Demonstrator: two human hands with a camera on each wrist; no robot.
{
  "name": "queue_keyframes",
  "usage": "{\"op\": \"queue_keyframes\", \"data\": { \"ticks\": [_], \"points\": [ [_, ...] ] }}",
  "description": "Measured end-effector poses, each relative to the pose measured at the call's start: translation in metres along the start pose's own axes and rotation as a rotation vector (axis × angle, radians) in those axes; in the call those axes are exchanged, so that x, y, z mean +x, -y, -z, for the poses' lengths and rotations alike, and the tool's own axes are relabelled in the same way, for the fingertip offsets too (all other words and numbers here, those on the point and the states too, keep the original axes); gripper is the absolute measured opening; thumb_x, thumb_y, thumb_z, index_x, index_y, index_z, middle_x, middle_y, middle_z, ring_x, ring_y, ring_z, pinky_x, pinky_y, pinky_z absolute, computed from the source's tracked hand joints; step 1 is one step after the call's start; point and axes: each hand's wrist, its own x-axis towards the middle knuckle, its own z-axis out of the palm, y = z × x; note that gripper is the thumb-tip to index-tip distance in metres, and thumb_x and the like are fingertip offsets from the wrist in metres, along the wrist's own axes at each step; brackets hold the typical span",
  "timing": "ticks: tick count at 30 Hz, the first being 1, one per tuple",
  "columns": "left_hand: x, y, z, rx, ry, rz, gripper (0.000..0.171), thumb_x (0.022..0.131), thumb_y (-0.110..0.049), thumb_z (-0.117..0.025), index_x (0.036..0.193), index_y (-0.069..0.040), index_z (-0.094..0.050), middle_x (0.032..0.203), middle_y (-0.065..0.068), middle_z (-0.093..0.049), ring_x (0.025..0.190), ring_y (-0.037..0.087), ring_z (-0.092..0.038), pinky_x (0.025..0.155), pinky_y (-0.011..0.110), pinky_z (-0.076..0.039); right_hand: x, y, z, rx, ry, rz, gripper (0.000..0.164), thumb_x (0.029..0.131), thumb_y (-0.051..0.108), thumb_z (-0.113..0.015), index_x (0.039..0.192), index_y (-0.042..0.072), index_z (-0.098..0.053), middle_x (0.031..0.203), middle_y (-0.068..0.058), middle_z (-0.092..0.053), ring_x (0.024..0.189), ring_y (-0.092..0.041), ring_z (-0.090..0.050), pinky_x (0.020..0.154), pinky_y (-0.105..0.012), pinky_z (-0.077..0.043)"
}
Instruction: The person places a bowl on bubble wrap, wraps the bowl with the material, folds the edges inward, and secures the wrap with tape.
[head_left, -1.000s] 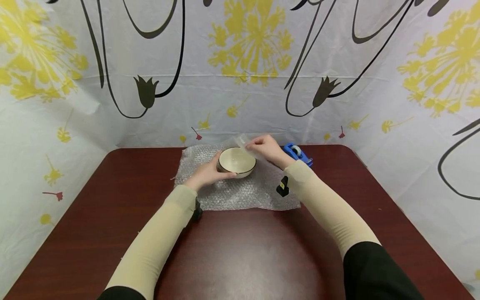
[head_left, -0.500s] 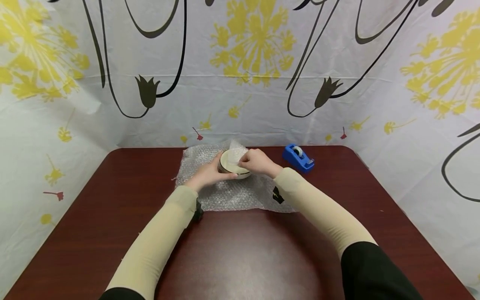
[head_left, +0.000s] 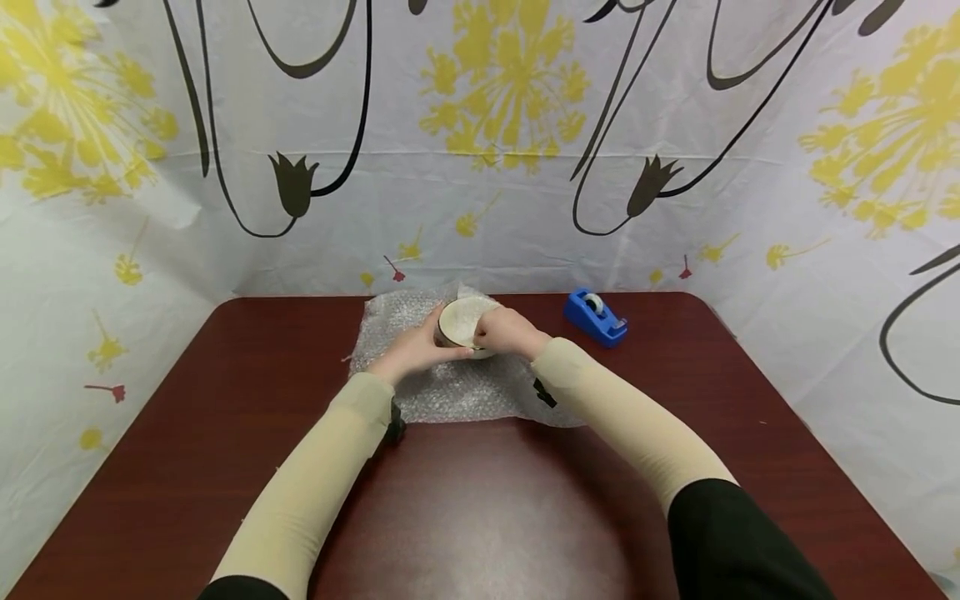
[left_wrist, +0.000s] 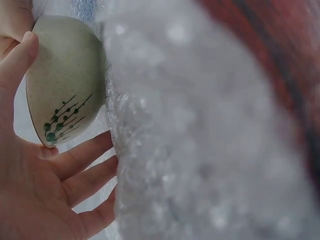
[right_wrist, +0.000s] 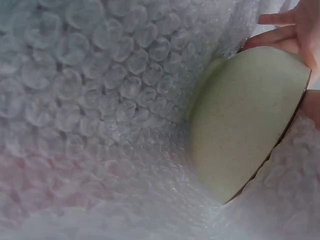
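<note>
Bubble wrap (head_left: 480,400) is lying rumpled over the far middle of the dark red table (head_left: 480,500), and the cream bowl (left_wrist: 67,70) is sitting mouth up on it. A blue tape dispenser (head_left: 595,318) is standing just beyond the sheet on the right, apart from the bowl, and a flower-printed curtain (head_left: 495,225) is hanging behind the table's far edge. My right sleeve (head_left: 630,417) is crossing the sheet's right side and covering part of it.

My left hand (head_left: 414,350) is holding the bowl from the left, thumb lying against the near side, the other fingers spreading. My right hand (head_left: 512,331) is curling over the bowl's right side, reaching into the mouth where a flap (right_wrist: 295,185) of the wrap is going in.

Compared with half a second ago, that flap is standing less tall and lying lower into the bowl, and my right hand is sitting slightly nearer and further left. My left hand is keeping its place.

My right fingertips are hiding inside the bowl, so I cannot tell whether they are pinching the flap or only pressing it. In the left wrist view, close wrap is blurring much of the right half, while green print (left_wrist: 62,122) is showing on the bowl.
</note>
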Motion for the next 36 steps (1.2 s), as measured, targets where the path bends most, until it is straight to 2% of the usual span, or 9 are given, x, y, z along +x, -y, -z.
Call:
{"op": "queue_keyframes", "data": {
  "ticks": [5,9,12,16,19,22,24,29,36],
  "points": [
    [-0.001,0.0,0.0,-0.004,-0.007,0.008,0.116,0.072,-0.075,-0.065,0.158,-0.028,-0.004,0.153,0.016,-0.033,0.125,0.042,-0.047,0.096,0.057,-0.043,0.005,0.001,0.001,-0.035,0.045,-0.014,0.037,0.094,0.013,-0.059,0.058,0.017,-0.061,0.05,0.007,-0.043,0.046,-0.008,-0.029,0.052,-0.025,-0.031],
    [0.0,0.0,-0.001,-0.005,-0.012,0.01,0.117,0.071,-0.075,-0.066,0.158,-0.026,-0.004,0.154,0.015,-0.031,0.126,0.041,-0.047,0.095,0.056,-0.043,0.011,0.0,0.0,-0.026,0.104,-0.031,0.045,0.095,0.019,-0.061,0.051,0.018,-0.052,0.046,0.007,-0.035,0.042,-0.007,-0.022,0.047,-0.024,-0.027],
    [0.0,-0.001,0.0,0.025,-0.033,-0.02,0.117,0.072,-0.073,-0.067,0.158,-0.022,-0.004,0.158,0.014,-0.022,0.135,0.04,-0.037,0.101,0.057,-0.038,0.014,-0.001,-0.002,-0.03,0.141,-0.042,0.051,0.096,0.023,-0.061,0.048,0.019,-0.046,0.043,0.007,-0.03,0.04,-0.007,-0.019,0.045,-0.023,-0.026],
    [0.0,-0.006,0.002,0.203,-0.106,-0.153,0.104,0.078,-0.069,-0.066,0.156,-0.016,-0.021,0.158,0.012,-0.021,0.142,0.037,-0.022,0.109,0.058,-0.027,0.016,-0.001,-0.001,-0.062,0.166,-0.025,0.05,0.097,0.023,-0.058,0.049,0.02,-0.046,0.044,0.007,-0.033,0.041,-0.007,-0.023,0.046,-0.023,-0.027],
    [0.0,-0.013,0.004,0.403,-0.139,-0.276,0.077,0.086,-0.061,-0.062,0.146,-0.016,-0.045,0.151,0.006,-0.039,0.143,0.032,-0.023,0.112,0.055,-0.021,0.018,0.0,0.0,-0.075,0.186,-0.013,0.048,0.099,0.022,-0.056,0.051,0.019,-0.047,0.046,0.007,-0.035,0.042,-0.007,-0.025,0.048,-0.023,-0.028],
    [0.003,-0.021,0.003,0.55,-0.103,-0.367,0.046,0.091,-0.05,-0.057,0.124,-0.021,-0.067,0.132,-0.003,-0.06,0.143,0.025,-0.023,0.115,0.053,-0.013,0.019,0.001,0.001,-0.073,0.203,-0.019,0.049,0.1,0.021,-0.054,0.052,0.019,-0.046,0.046,0.006,-0.034,0.042,-0.007,-0.025,0.05,-0.024,-0.029],
    [0.005,-0.025,0.002,0.605,-0.055,-0.389,0.035,0.091,-0.047,-0.055,0.108,-0.023,-0.074,0.116,-0.008,-0.067,0.144,0.022,-0.023,0.115,0.053,-0.009,0.019,0.001,0.0,-0.063,0.209,-0.02,0.049,0.101,0.02,-0.053,0.052,0.018,-0.045,0.046,0.005,-0.032,0.042,-0.007,-0.024,0.051,-0.024,-0.029],
    [0.009,-0.027,-0.002,0.679,0.014,-0.337,0.026,0.088,-0.048,-0.063,0.092,-0.027,-0.077,0.1,-0.014,-0.071,0.143,0.02,-0.025,0.115,0.053,-0.009,0.019,0.003,-0.002,-0.061,0.197,0.029,0.048,0.101,0.017,-0.051,0.054,0.019,-0.044,0.048,0.006,-0.032,0.044,-0.007,-0.025,0.051,-0.024,-0.03],
    [0.009,-0.033,-0.002,0.599,0.043,-0.276,0.021,0.087,-0.041,-0.07,0.093,-0.023,-0.078,0.1,-0.01,-0.072,0.141,0.023,-0.029,0.115,0.054,-0.007,0.018,0.001,0.003,-0.056,0.219,0.033,0.044,0.102,0.016,-0.05,0.058,0.017,-0.05,0.051,0.005,-0.037,0.046,-0.008,-0.03,0.053,-0.024,-0.031]
  ]
}}
